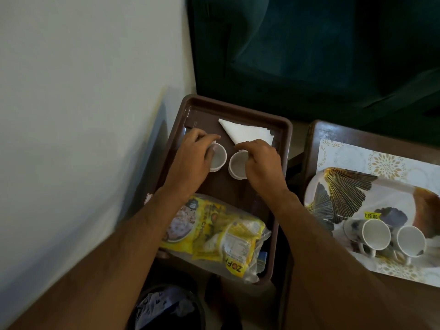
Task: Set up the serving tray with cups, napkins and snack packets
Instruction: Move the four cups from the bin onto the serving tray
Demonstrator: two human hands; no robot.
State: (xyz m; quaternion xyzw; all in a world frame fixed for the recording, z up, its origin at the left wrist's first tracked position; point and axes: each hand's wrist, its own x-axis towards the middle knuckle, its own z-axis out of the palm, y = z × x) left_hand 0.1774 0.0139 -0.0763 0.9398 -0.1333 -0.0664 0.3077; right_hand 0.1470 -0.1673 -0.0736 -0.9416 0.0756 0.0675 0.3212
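A brown serving tray [283,134] lies in front of me. Two white paper cups stand upright side by side in its middle. My left hand [192,158] grips the left cup [217,158] by its rim and side. My right hand [259,163] holds the right cup [238,166] at its rim. Folded white napkins [245,133] lie fanned in a triangle at the tray's far end, just beyond my hands. Yellow snack packets [221,236] in clear wrap fill the tray's near end, under my forearms.
To the right, a patterned white tray [357,194] on a brown table carries two white mugs [395,239] lying on their sides. A white wall runs along the left. A dark green sofa [309,55] stands behind. A bin with dark contents [166,306] sits below.
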